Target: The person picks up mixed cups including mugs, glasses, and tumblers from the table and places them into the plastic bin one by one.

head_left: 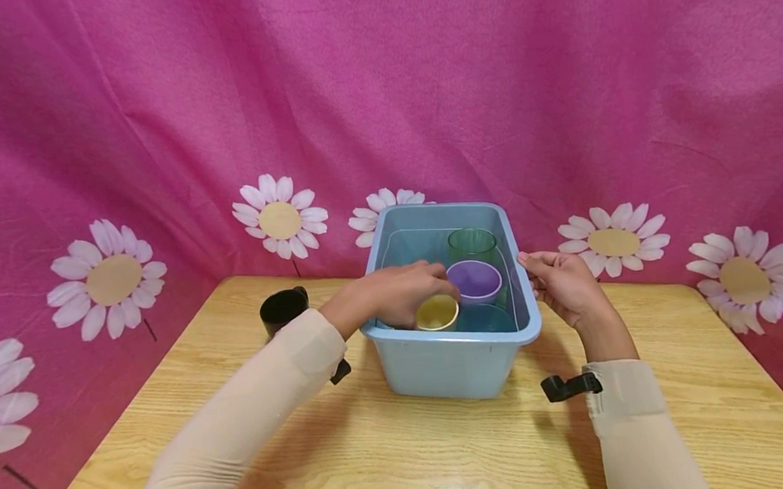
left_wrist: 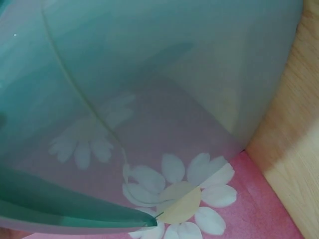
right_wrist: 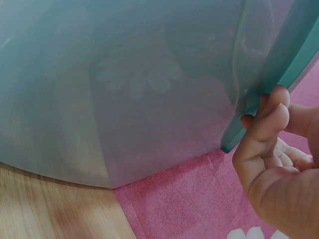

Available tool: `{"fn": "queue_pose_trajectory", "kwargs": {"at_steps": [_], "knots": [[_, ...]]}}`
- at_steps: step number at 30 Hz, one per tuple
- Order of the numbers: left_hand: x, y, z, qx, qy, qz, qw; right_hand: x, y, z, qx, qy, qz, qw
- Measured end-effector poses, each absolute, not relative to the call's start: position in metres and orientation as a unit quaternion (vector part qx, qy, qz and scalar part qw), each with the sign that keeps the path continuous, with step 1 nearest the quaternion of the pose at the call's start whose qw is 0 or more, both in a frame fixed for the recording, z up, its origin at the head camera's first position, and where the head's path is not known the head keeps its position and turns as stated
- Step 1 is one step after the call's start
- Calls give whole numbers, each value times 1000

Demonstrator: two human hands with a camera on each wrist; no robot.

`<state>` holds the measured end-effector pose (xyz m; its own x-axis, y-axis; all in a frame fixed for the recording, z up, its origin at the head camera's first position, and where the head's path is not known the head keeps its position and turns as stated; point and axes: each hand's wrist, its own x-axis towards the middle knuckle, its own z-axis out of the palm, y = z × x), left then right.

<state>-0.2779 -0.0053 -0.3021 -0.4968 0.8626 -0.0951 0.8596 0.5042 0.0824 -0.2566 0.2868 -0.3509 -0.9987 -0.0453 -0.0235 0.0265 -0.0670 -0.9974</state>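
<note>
A light blue plastic bin (head_left: 451,369) stands on the table with several cups inside. Over its near left rim reaches my left hand (head_left: 402,293), its fingers curled at the side of a yellow cup (head_left: 439,314) and gripping it; the fingertips are partly hidden. Behind that cup are a purple cup (head_left: 474,280) and a green clear glass (head_left: 472,245), with a teal cup (head_left: 485,319) at the near right. My right hand (head_left: 565,285) pinches the bin's right rim; the right wrist view shows the thumb and fingers (right_wrist: 271,117) on that rim. Only the bin's wall (left_wrist: 149,64) fills most of the left wrist view.
Left of the bin, a black mug (head_left: 283,309) sits on the wooden table (head_left: 393,456), partly behind my left forearm. A pink cloth (head_left: 462,80) with white flowers hangs behind the table and along its sides. Black straps with cameras are on both wrists.
</note>
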Motion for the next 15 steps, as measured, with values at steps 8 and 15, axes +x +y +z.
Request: {"fn": "queue_pose_trajectory", "kwargs": {"at_steps": [8,15], "knots": [[-279,-3,-306,498,864,-4,67,-256,287,-351,-3,682,-731,23],[-281,-2,-310,486,869,-3,89,-256,287,-351,-2,682,-731,23]]}}
